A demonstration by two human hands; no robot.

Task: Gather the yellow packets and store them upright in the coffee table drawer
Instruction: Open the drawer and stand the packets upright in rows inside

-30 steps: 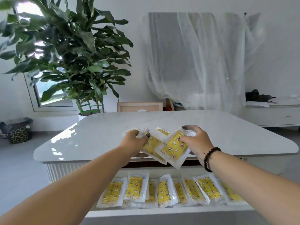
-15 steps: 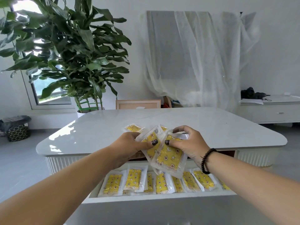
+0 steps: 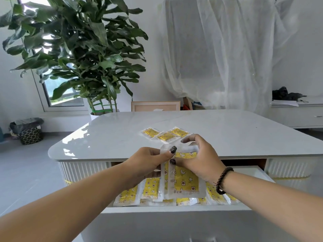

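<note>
yellow packets on worktop [image 3: 227, 137]: 3 lying flat [image 3: 165, 133] | packets held above the drawer: at least 2, exact number hidden [image 3: 185, 180] | packets stood in drawer [image 3: 174, 209]: about 7 seen, rest covered [image 3: 151, 188] | hands: 2 | potted plants: 1 [image 3: 78, 55] | bins: 1 [image 3: 28, 131] | bead bracelets: 1 [image 3: 222, 180]
</note>
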